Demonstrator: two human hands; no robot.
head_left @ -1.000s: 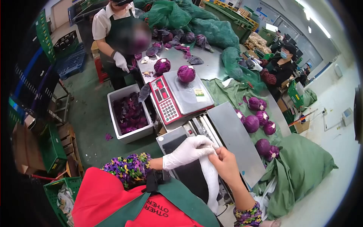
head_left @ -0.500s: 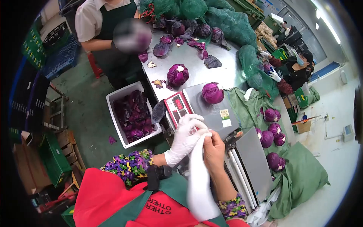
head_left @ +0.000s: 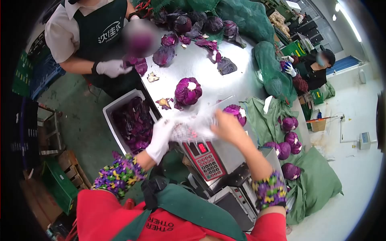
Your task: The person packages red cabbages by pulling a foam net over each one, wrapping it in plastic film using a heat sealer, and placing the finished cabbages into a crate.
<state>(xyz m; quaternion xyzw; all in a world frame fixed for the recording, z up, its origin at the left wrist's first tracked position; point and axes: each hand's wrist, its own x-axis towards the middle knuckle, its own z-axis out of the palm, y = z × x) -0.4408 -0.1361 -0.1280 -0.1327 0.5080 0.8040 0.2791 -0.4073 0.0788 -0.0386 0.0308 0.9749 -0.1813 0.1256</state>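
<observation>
A clear plastic bag [head_left: 193,127] with some print is stretched between my hands, blurred by motion. My left hand [head_left: 163,134], in a white glove, grips its left side. My bare right hand [head_left: 230,126] has its fingers closed at the bag's right side. Below the bag is a scale [head_left: 208,160] with a red keypad panel and a lit display. A trimmed red cabbage [head_left: 237,113] sits on the scale's plate, partly behind my right hand. Beyond the bag, another red cabbage [head_left: 188,91] rests on the metal table [head_left: 203,66].
A white bin [head_left: 107,116] of purple leaves stands left of the table. Across it, a co-worker in an apron [head_left: 106,28] holds a cabbage. Loose leaves and green net sacks [head_left: 241,24] lie at the back. Several cabbages [head_left: 291,170] lie on green sacking at right.
My hands have moved forward and apart; the white film that hung between them is now spread out as a bag over the scale. The co-worker at left has come nearer in view.
</observation>
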